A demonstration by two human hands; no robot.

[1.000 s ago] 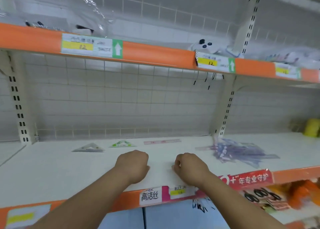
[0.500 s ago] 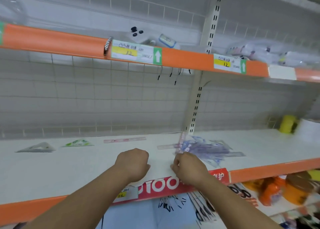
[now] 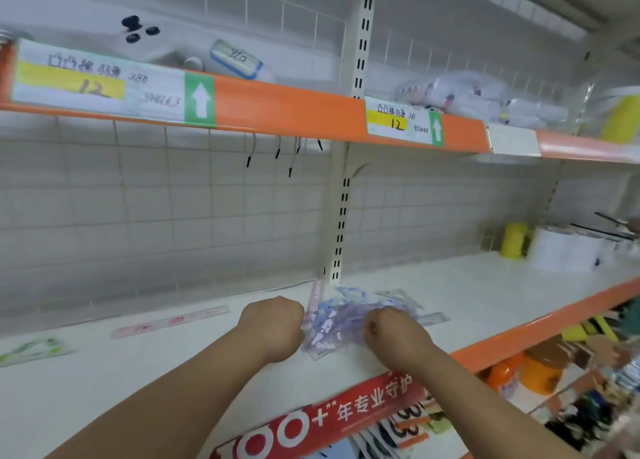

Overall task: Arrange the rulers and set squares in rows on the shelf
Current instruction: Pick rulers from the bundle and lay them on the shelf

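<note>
A loose pile of clear, blue-printed rulers and set squares (image 3: pixel 332 323) lies on the white shelf (image 3: pixel 485 302) by the foot of the upright post. My left hand (image 3: pixel 273 330) is a fist against the pile's left edge. Over the pile's right side sits my right hand (image 3: pixel 391 334), also curled; its fingers are hidden and no grip shows. A pinkish ruler (image 3: pixel 316 297) slants up between my hands. Further left, a pink ruler (image 3: pixel 169 320) and a green set square (image 3: pixel 31 349) lie flat near the back.
The slotted upright post (image 3: pixel 346 198) stands just behind the pile. At the far right of the shelf are a yellow container (image 3: pixel 514 240) and white boxes (image 3: pixel 568 250). A red banner (image 3: pixel 346 413) hangs on the front edge, with jars (image 3: pixel 540 372) on the shelf below.
The view has swung right and both fists have moved from the bare shelf front to the pile. The placed set squares have slid towards the left edge of the view.
</note>
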